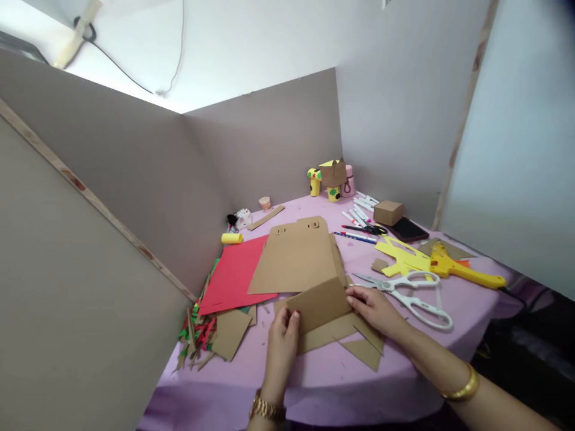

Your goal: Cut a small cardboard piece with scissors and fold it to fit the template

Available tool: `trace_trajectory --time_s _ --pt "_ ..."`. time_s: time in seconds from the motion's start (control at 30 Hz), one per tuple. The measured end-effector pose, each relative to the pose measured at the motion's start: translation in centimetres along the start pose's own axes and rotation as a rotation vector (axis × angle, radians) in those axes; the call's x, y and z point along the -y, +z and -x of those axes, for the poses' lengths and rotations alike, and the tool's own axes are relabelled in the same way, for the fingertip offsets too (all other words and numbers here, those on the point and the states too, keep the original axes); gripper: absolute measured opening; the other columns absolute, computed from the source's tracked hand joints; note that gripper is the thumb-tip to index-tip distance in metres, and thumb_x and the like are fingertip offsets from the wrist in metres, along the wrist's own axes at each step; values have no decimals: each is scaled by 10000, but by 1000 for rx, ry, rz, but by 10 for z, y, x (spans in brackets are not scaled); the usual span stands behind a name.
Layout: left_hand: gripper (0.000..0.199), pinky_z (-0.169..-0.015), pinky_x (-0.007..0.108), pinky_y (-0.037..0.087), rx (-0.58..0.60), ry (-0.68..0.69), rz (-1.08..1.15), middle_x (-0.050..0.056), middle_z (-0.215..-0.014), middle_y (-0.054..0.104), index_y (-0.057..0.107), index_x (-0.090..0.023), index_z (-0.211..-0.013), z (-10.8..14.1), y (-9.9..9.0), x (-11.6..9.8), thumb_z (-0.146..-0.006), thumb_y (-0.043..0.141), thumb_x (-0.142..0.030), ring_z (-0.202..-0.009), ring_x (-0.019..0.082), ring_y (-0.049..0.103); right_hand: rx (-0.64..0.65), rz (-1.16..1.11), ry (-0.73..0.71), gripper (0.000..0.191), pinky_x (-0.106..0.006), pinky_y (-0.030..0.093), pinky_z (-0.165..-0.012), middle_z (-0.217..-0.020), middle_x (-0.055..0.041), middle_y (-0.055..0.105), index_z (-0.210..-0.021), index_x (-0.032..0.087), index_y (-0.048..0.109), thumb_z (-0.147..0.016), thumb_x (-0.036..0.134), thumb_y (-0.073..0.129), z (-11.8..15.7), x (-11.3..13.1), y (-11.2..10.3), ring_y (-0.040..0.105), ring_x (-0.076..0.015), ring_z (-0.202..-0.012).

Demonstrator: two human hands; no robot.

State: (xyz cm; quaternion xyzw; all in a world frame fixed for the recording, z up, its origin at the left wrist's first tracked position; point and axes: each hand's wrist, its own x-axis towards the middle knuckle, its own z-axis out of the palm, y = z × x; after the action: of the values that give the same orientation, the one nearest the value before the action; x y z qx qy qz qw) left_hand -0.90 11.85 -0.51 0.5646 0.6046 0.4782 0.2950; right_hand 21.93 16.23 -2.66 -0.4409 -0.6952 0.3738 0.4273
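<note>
A strip of brown cardboard is held up at a tilt between both hands near the front of the table. My left hand grips its left end, thumb on the near face. At the right end, the fingers of my right hand pinch the edge. Beneath the strip lie other cut cardboard pieces, partly covered by it. Behind it rests a large cardboard sheet with small slots along its far edge. White-handled scissors lie half open just beyond my right hand.
Red sheets and a heap of scraps lie on the left. On the right are a yellow glue gun, yellow paper cut-outs, a phone, a small box and several markers. Grey partitions enclose the table.
</note>
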Motion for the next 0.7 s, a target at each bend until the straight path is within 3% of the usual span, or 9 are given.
trace_trajectory --time_s 0.1,0.17,0.3,0.37,0.5,0.63,0.7 --pt "264 -869 359 463 -6 -36 155 93 -988 656 620 -182 -933 1 4 1 -805 500 -380 -952 236 593 -8 91 -19 228 -327 470 -748 -879 -45 695 -922 200 645 -855 253 434 -1 -3 0 624 -216 -827" --pt "292 -912 352 447 -115 -84 252 105 -1103 620 569 -187 -1014 2 4 3 -830 467 -389 -1044 230 562 -30 168 -34 289 -355 456 -818 -987 -89 672 -1045 167 624 -860 227 410 -1 -3 0 602 -233 -925" --pt "410 -930 349 447 -326 -225 434 137 -1340 457 436 -186 -1192 3 1 5 -865 388 -429 -1196 228 467 8 348 -111 320 -373 448 -805 -985 -125 620 -1104 135 618 -861 232 433 3 6 1 569 -252 -933" --pt "445 -867 342 480 -381 -285 503 137 -1381 411 408 -189 -1229 2 -1 5 -858 407 -435 -1221 241 440 93 434 -188 345 -371 443 -808 -1019 -112 607 -1096 171 633 -806 348 574 5 15 2 551 -261 -947" --pt "383 -717 286 497 -422 -343 606 115 -1333 465 466 -205 -1166 4 -2 4 -838 481 -401 -1161 235 479 249 617 -323 537 -388 432 -795 -1024 -96 617 -1025 214 661 -598 523 759 6 29 5 538 -287 -934" --pt "249 -637 227 464 -478 -361 678 73 -1284 497 520 -231 -1057 6 -5 -1 -853 496 -371 -1085 185 503 315 819 -403 333 -372 427 -711 -838 -115 657 -828 151 683 -677 442 741 0 34 11 576 -273 -799" --pt "181 -624 201 449 -514 -376 711 58 -1253 508 536 -228 -1002 7 -7 -4 -859 504 -334 -1061 159 500 343 897 -459 336 -365 430 -705 -798 -110 665 -793 143 674 -682 453 737 -2 35 13 590 -268 -778"
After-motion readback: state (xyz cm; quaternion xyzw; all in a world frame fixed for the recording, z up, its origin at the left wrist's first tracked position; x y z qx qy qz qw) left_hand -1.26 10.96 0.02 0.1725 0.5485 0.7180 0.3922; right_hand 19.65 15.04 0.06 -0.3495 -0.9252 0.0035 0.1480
